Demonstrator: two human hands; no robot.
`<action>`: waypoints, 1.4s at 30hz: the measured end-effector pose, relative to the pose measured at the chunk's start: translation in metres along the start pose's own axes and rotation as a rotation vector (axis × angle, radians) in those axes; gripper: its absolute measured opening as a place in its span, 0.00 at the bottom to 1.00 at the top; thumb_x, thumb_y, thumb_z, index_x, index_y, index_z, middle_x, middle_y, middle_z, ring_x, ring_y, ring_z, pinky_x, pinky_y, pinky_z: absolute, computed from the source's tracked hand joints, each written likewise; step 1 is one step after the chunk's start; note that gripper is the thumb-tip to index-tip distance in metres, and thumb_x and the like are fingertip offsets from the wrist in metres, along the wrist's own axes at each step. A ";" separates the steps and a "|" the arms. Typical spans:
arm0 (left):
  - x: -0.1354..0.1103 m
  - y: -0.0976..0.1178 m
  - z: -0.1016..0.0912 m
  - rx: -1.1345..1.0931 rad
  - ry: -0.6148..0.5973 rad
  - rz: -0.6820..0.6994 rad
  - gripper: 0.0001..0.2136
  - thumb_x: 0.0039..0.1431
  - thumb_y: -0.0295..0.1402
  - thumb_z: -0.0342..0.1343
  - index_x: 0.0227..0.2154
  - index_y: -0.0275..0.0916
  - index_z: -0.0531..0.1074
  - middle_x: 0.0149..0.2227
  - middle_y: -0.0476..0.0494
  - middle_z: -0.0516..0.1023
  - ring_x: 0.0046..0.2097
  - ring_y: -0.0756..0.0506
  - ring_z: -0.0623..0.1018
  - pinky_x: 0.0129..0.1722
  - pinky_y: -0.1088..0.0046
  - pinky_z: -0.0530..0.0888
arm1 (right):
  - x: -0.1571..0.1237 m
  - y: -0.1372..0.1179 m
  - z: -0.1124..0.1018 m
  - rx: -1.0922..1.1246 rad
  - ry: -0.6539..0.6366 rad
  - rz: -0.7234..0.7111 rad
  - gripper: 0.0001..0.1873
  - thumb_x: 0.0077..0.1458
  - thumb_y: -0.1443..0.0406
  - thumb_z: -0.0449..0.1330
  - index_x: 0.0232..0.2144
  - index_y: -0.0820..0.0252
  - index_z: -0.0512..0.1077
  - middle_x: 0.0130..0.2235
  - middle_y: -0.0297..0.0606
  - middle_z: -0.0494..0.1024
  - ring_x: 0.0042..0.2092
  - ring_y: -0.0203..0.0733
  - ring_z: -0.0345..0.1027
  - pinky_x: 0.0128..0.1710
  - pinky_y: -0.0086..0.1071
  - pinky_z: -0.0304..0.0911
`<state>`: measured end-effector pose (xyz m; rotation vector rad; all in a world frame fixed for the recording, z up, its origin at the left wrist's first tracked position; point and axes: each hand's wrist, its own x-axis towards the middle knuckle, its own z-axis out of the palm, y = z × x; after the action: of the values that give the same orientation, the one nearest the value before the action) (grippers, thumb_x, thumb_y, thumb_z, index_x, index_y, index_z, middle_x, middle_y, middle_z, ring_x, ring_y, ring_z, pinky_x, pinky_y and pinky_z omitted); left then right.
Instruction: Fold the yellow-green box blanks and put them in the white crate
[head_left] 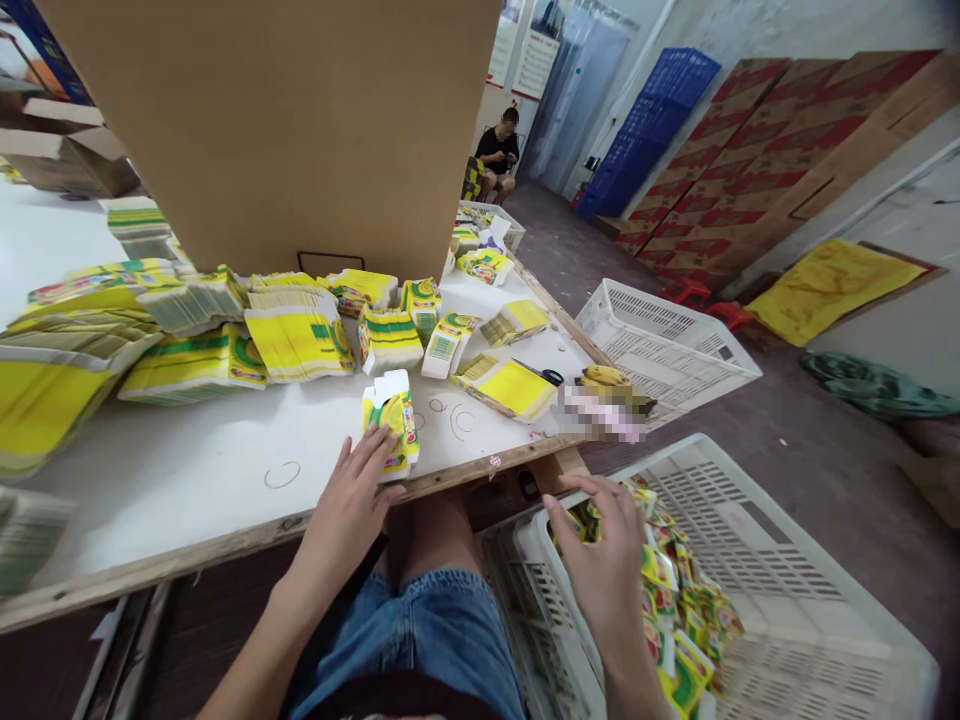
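A small yellow and green carton with fruit pictures lies near the table's front edge, its white end flaps raised. My left hand rests on it, fingers stretched over its face and thumb by its lower end. Over the near rim of a white plastic crate hovers my right hand, fingers apart and slightly curved, nothing visible between them. Inside the crate are many small yellow, green and red packs, partly hidden by that hand.
Stacks of flat yellow cartons line the white table before a tall cardboard sheet. Black-handled scissors and bananas lie at the right. Another white crate stands on the floor. A person sits far back.
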<state>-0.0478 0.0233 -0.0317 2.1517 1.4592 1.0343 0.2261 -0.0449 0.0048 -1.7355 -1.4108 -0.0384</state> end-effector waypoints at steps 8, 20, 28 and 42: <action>0.006 -0.008 -0.019 -0.099 -0.054 -0.136 0.12 0.64 0.34 0.54 0.44 0.40 0.81 0.53 0.41 0.80 0.56 0.35 0.79 0.57 0.54 0.75 | -0.014 -0.029 0.027 0.348 -0.340 0.206 0.13 0.60 0.56 0.60 0.36 0.58 0.78 0.38 0.41 0.81 0.39 0.46 0.72 0.41 0.37 0.65; -0.024 0.056 0.007 -0.560 -0.098 0.272 0.15 0.62 0.22 0.55 0.47 0.43 0.80 0.54 0.40 0.80 0.63 0.39 0.71 0.62 0.61 0.70 | -0.025 -0.044 0.041 0.979 -0.367 0.653 0.17 0.52 0.53 0.69 0.39 0.58 0.80 0.37 0.39 0.83 0.36 0.44 0.75 0.38 0.35 0.71; -0.015 0.051 0.010 -1.300 -0.216 -0.353 0.27 0.59 0.44 0.62 0.60 0.44 0.69 0.61 0.36 0.74 0.63 0.33 0.71 0.62 0.56 0.69 | -0.036 -0.049 0.047 1.026 -0.466 0.659 0.15 0.52 0.56 0.69 0.39 0.58 0.78 0.35 0.40 0.84 0.36 0.43 0.77 0.42 0.37 0.72; -0.014 0.057 0.011 -1.509 -0.361 -0.519 0.25 0.49 0.40 0.69 0.51 0.38 0.78 0.51 0.34 0.81 0.55 0.32 0.78 0.54 0.58 0.74 | -0.033 -0.054 0.041 0.941 -0.564 0.603 0.16 0.48 0.55 0.71 0.36 0.60 0.80 0.36 0.43 0.84 0.40 0.48 0.77 0.43 0.39 0.71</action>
<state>-0.0049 -0.0117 -0.0082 0.7371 0.5463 0.9315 0.1513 -0.0464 -0.0052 -1.2900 -0.9242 1.3086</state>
